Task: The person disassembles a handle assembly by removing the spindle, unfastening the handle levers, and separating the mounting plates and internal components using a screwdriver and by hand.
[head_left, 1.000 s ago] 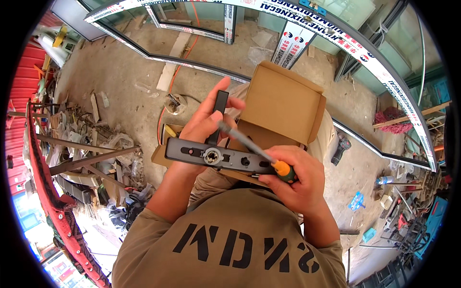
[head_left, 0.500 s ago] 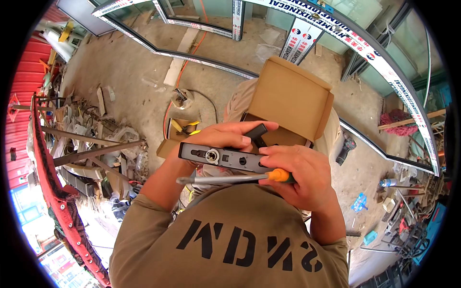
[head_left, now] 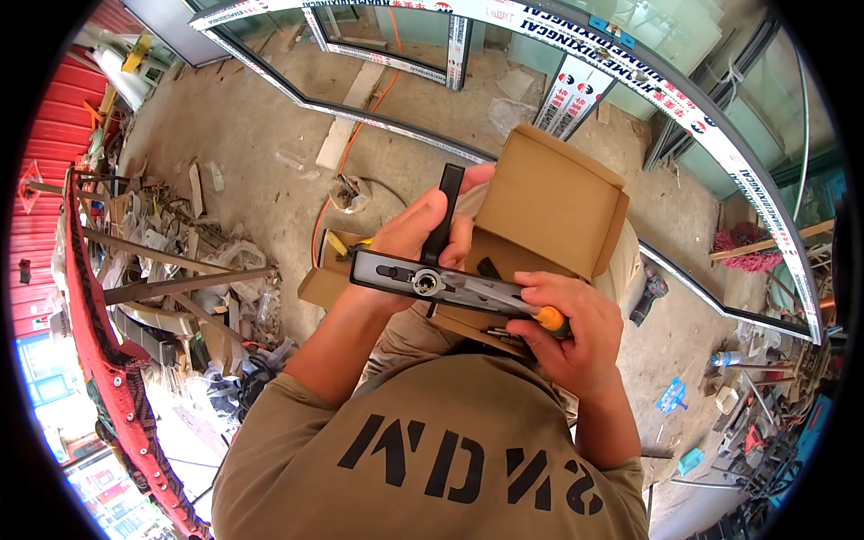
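A long dark door handle plate (head_left: 382,272), its back with a round metal fitting facing up, is held between my two hands over my lap. My left hand (head_left: 409,238) is closed round its left part and the black lever (head_left: 443,211), which sticks out away from me. My right hand (head_left: 580,333) pinches the plate's right end and also grips a screwdriver (head_left: 551,319) with an orange and green handle. The screwdriver's shaft lies along the plate, its tip near the round fitting. Beyond sits an open cardboard box (head_left: 549,202) with dark parts inside.
A smaller open carton (head_left: 319,286) with yellow-handled items and a tub (head_left: 349,193) stand on the floor to the left. Large window frames (head_left: 405,135) lie or lean ahead. A power drill (head_left: 648,292) is at right, scrap (head_left: 171,270) at far left.
The lever has swung to point away from me, with my left hand now around it. The plate has shifted right, and the screwdriver shaft has moved from before the plate to over it.
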Demonstrator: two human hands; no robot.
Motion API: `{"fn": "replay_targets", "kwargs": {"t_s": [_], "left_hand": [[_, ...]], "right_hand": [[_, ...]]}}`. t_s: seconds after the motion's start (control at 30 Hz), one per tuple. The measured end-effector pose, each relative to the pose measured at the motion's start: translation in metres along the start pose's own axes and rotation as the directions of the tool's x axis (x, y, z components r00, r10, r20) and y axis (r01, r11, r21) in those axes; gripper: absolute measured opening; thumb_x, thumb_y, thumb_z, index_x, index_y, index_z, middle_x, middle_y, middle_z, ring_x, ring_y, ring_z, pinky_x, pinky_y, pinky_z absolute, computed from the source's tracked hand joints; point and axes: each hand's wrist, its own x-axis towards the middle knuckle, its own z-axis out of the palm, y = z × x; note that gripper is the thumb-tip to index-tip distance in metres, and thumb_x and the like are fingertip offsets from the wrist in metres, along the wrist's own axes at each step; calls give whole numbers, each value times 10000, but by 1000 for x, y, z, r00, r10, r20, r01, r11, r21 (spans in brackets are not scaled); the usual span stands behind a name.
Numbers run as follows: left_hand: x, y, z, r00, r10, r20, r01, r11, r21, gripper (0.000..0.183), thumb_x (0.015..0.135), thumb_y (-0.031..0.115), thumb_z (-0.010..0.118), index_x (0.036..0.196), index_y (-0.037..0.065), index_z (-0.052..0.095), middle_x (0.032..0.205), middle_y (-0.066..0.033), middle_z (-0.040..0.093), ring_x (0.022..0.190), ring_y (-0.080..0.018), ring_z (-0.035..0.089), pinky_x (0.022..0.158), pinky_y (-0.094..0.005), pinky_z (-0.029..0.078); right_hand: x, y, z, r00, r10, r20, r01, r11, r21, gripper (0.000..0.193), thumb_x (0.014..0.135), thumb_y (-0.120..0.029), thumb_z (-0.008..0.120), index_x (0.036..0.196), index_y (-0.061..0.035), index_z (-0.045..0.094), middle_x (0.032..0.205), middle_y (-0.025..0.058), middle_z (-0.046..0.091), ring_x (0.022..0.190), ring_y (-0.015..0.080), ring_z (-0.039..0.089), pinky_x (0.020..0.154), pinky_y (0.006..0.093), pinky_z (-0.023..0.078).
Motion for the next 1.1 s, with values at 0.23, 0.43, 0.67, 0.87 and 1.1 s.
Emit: {"fn": "replay_targets", "kwargs": {"t_s": [0.23, 0.43, 0.67, 0.87, 1.1], "left_hand": [[9, 0, 7, 989, 151, 5, -151, 986, 64, 853, 1010, 521, 657, 1621, 50, 295, 1048, -69, 673, 843, -123, 637, 659, -276, 527], [12, -9, 11, 945, 325, -21, -275, 831, 483, 557, 1057, 415, 621, 1461, 71, 452, 1347, -95, 564, 1058, -153, 613, 846, -325, 553], [10, 4, 19, 888, 442, 126, -345, 460, 818, 255, 1088, 277, 598, 1094, 27, 648, 793, -8, 608, 732, -92, 590, 662, -270, 460], [11, 4, 37, 879, 471, 79, -273, 360, 892, 282, 1097, 268, 577, 1172, 4, 641, 740, -41, 602, 650, -109, 591, 605, -285, 473], [4, -37, 53, 852, 524, -7, -254, 424, 869, 399, 1126, 345, 500, 1215, -30, 601, 703, 1, 575, 627, -78, 523, 589, -242, 428]], "right_hand": [[-24, 8, 1, 955, 266, -130, -210, 918, 337, 352, 854, -59, 860, 1116, -18, 628, 1134, 194, 741, 988, 247, 737, 841, 314, 575], [-20, 12, -9, 808, 564, -168, -283, 623, 729, 316, 1055, -318, 656, 1209, -84, 511, 1071, 230, 728, 570, 95, 508, 516, 236, 408], [-18, 13, -21, 687, 726, -35, -339, 362, 868, 235, 1093, -320, 578, 1190, -111, 533, 998, 203, 750, 566, 107, 524, 518, 248, 449], [-21, 14, -17, 664, 745, 58, -406, 294, 865, 313, 1097, -366, 560, 1260, -100, 528, 947, 159, 736, 551, 88, 487, 496, 225, 402], [-21, 0, -2, 754, 645, 126, -296, 161, 942, 301, 1084, -319, 595, 1255, -101, 477, 1096, 165, 683, 651, 115, 539, 569, 259, 461]]}}
